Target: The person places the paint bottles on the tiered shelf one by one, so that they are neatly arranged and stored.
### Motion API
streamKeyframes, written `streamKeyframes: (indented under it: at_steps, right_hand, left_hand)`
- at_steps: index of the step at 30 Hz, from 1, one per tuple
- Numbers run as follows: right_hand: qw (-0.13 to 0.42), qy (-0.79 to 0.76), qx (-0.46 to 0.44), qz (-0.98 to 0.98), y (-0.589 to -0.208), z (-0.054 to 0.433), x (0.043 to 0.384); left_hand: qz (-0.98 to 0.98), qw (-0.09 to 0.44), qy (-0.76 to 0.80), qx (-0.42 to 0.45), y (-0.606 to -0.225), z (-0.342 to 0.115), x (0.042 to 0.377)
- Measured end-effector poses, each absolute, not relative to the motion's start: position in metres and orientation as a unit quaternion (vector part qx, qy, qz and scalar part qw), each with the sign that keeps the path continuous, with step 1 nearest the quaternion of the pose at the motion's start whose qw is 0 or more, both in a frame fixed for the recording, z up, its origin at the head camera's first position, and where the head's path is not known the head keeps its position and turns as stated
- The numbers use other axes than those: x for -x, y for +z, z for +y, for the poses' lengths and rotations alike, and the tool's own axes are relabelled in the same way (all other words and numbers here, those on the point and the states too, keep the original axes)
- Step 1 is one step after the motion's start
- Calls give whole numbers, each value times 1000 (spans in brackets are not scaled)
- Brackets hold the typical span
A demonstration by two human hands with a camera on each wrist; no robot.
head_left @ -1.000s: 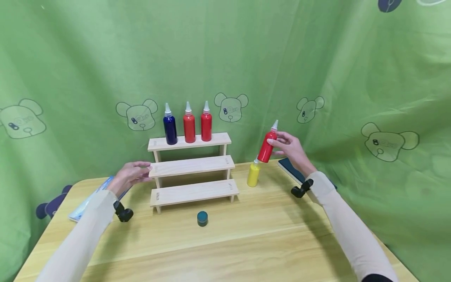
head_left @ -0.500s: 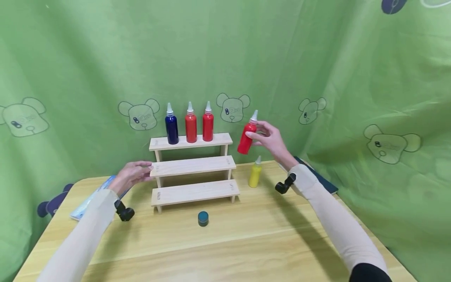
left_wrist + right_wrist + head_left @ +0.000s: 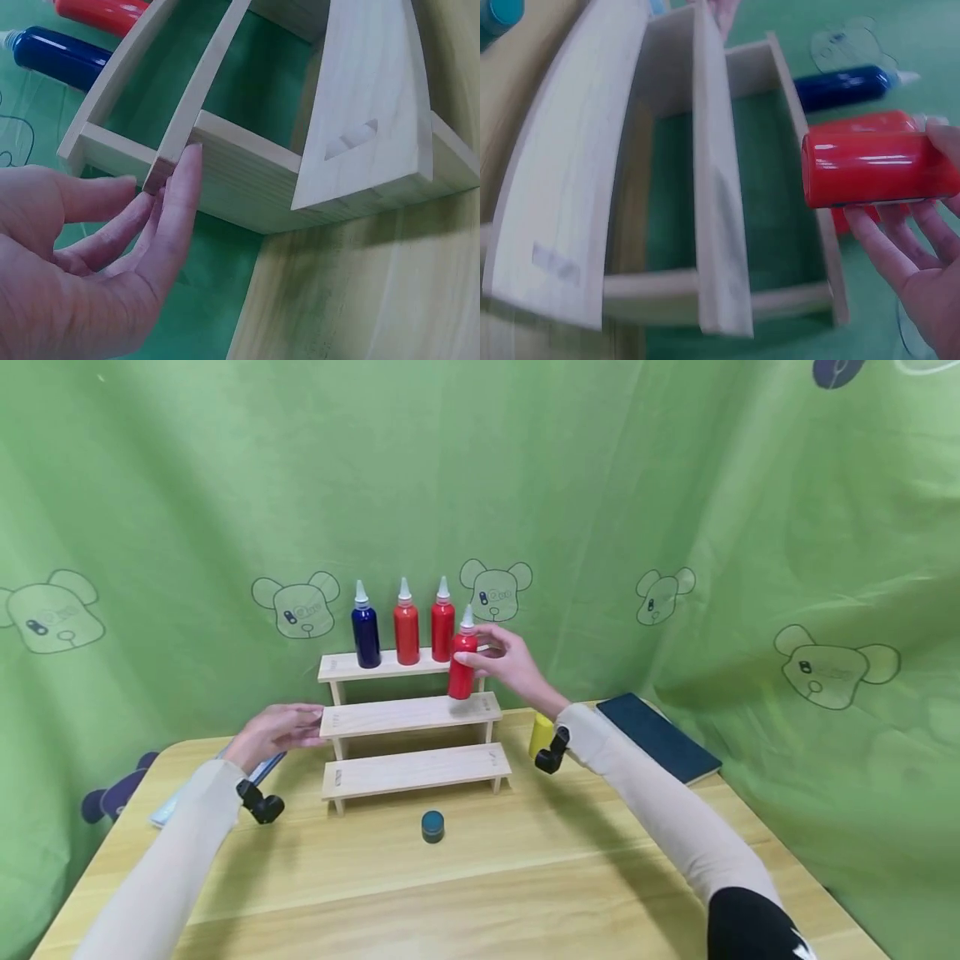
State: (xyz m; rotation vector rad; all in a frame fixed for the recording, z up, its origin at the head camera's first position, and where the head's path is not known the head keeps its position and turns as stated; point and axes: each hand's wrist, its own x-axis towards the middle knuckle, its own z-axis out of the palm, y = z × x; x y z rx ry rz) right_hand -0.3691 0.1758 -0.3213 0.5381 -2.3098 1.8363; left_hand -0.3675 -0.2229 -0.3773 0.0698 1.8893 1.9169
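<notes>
My right hand (image 3: 508, 660) grips a red squeeze bottle (image 3: 462, 670) with a white pointed nozzle, thumb on one side and fingers on the other. Nearly upright, the bottle overlaps the right end of the middle step in the head view; in the right wrist view its base (image 3: 817, 171) points toward the rack's boards. At the left, my left hand (image 3: 277, 732) holds the end of the middle board of a three-step wooden rack (image 3: 405, 717), fingertips around the board's end (image 3: 169, 161). On the top step stand a dark blue bottle (image 3: 366, 637) and two red bottles (image 3: 406, 633).
A yellow bottle (image 3: 540, 735) stands right of the rack, partly behind my right wrist. A small dark teal jar (image 3: 432, 827) sits in front. A dark notebook (image 3: 660, 737) lies at the right, a light blue flat item (image 3: 167, 810) under my left arm. Green curtain (image 3: 585, 485) hangs behind.
My right hand has carried the red bottle leftward from above the yellow bottle, first rising, then lowering to the rack's right end. My left hand has stayed at the middle board.
</notes>
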Motion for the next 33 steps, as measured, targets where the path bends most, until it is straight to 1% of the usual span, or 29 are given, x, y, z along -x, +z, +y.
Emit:
streamKeyframes:
  at_steps: [5,9,12,17,22,29,33]
  right_hand:
    - [61,606,-191,-770,-326,146,372]
    - [72,586,-201,-782,-328,124,374]
    - [68,577,-204,-788,-332,110,376]
    - [72,556,-222,-798,-344,88,380]
    - [87,541,-231,-804,-352,73,382]
    - [91,527,-256,-805,-356,55,381]
    - [95,524,-251,-808,-359,47,381]
  left_hand:
    - [704,215,677,-27,-377,-222,367]
    - [722,201,661,-37,-375,-221,365]
    - [731,199,652,-37,-374,-220,363]
    - [738,194,645,-23,-376,-218,362]
    - [736,189,650,-19,-378,-214,363]
    - [738,186,649,-19,-377,-214,362]
    - [738,185,649,-26,-377,-216,361]
